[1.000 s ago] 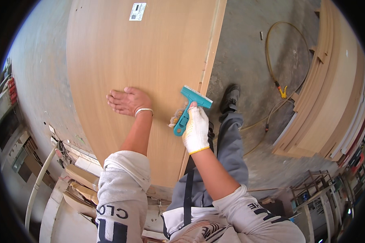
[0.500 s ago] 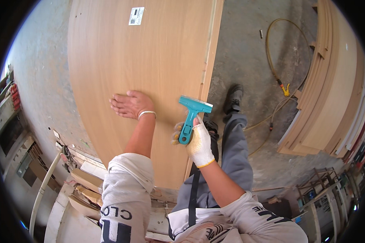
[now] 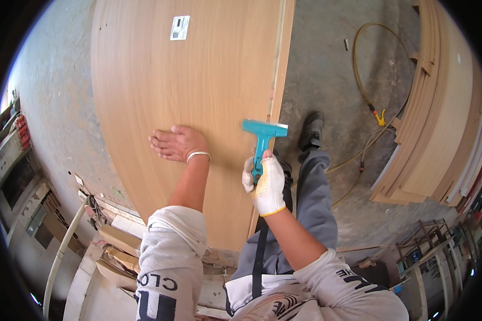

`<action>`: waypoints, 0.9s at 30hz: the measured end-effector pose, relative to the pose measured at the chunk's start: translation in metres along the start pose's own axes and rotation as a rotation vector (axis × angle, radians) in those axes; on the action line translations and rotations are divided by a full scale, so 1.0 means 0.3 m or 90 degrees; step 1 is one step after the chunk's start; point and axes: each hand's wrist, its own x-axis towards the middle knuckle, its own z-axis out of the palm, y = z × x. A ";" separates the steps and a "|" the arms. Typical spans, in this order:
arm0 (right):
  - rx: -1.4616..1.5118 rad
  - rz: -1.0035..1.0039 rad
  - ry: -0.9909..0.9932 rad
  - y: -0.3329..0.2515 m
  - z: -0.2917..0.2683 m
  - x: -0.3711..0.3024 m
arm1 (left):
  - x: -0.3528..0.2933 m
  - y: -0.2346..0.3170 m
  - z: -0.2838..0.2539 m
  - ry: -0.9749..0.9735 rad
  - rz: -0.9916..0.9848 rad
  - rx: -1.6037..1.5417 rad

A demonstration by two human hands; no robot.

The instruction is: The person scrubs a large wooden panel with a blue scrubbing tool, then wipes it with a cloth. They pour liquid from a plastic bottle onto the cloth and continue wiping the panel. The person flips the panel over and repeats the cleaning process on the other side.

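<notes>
My bare left hand [image 3: 179, 144] lies flat on a light wood-grain door panel [image 3: 219, 69], its fingers stretched toward the left and a pale bangle at the wrist. In a white knit glove, my right hand [image 3: 265, 179] is wrapped round the handle of a teal scraper [image 3: 263, 140] near the panel's right edge. The scraper's wide head points away from me, above the edge strip. A white printed label [image 3: 180, 28] is stuck on the far part of the panel.
Stacked wooden boards [image 3: 439, 107] stand at the right. A coiled yellow hose [image 3: 356, 75] with a yellow spray nozzle [image 3: 380, 117] lies on the concrete floor. My shoe [image 3: 311, 131] is beside the panel. Wood offcuts [image 3: 118, 239] and a pale pipe [image 3: 64, 246] are at the lower left.
My right hand has shifted slightly right, and the scraper is now more upright, its head farther right and away from me. My left hand stays flat on the panel.
</notes>
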 end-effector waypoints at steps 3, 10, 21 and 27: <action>-0.035 0.012 -0.021 0.021 -0.048 -0.014 | 0.005 -0.013 0.018 0.039 0.010 -0.004; 0.051 0.016 -0.003 -0.042 0.066 0.026 | 0.008 -0.022 0.025 0.057 0.011 0.003; 0.047 0.003 -0.001 -0.118 0.147 0.069 | -0.003 -0.006 0.000 -0.006 0.002 0.004; 0.029 -0.018 0.047 -0.118 0.173 0.070 | -0.004 -0.010 0.004 0.014 0.003 0.010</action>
